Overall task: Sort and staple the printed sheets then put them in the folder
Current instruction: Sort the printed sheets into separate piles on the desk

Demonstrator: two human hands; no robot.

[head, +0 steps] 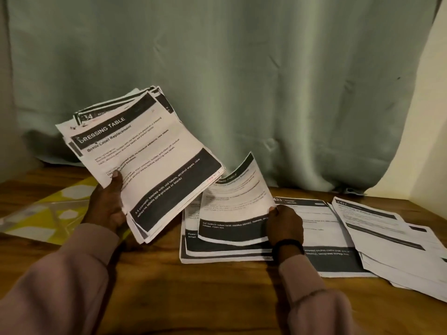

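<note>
My left hand (pixel 108 204) grips a thick stack of printed sheets (pixel 150 160) raised above the wooden table, its top page headed "DRESSING TABLE". My right hand (pixel 285 226) pinches the right edge of a single curled sheet (pixel 234 206) just over a small pile of sheets (pixel 217 250) lying flat on the table. To the right of that pile lies a second pile (pixel 331 240), and a third, fanned pile (pixel 391 240) sits at the far right. A clear plastic folder (pixel 48 213) lies on a yellow patterned sheet at the left. No stapler is in view.
A grey-green curtain (pixel 242 81) hangs right behind the table's far edge. The wooden tabletop (pixel 193 286) shows bare wood at the front, between my sleeves. A pale wall (pixel 433 117) stands at the right.
</note>
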